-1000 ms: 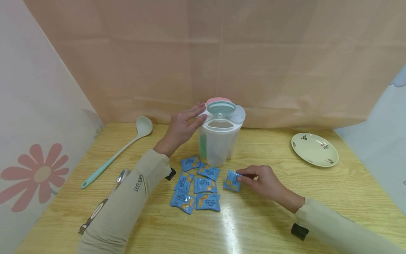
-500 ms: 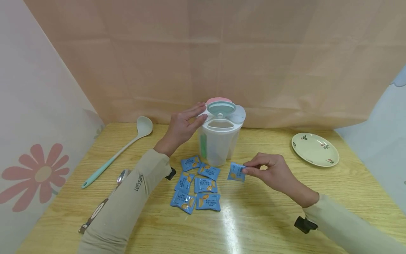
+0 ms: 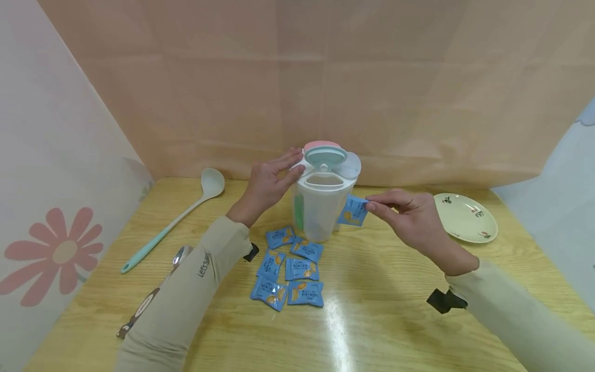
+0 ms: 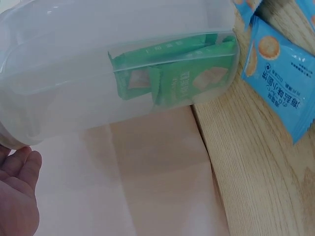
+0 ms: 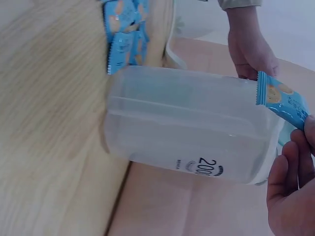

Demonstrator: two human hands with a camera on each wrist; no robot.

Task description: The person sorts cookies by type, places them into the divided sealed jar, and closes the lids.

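Six loose blue packets (image 3: pixel 290 268) lie nearest you. At 1 o'clock, your right hand (image 3: pixel 413 219) pinches one packet (image 3: pixel 353 211) by its crimped edge: light, crinkly, slippery. Beyond, your left hand (image 3: pixel 269 183), fingers straight, steadies the stiff canister (image 3: pixel 321 206).

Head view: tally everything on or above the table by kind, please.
Blue packets held by the right hand: 1
Blue packets lying on the table: 6
Container: 1
Ladle: 1
Spoon: 1
Plate: 1
Total: 11
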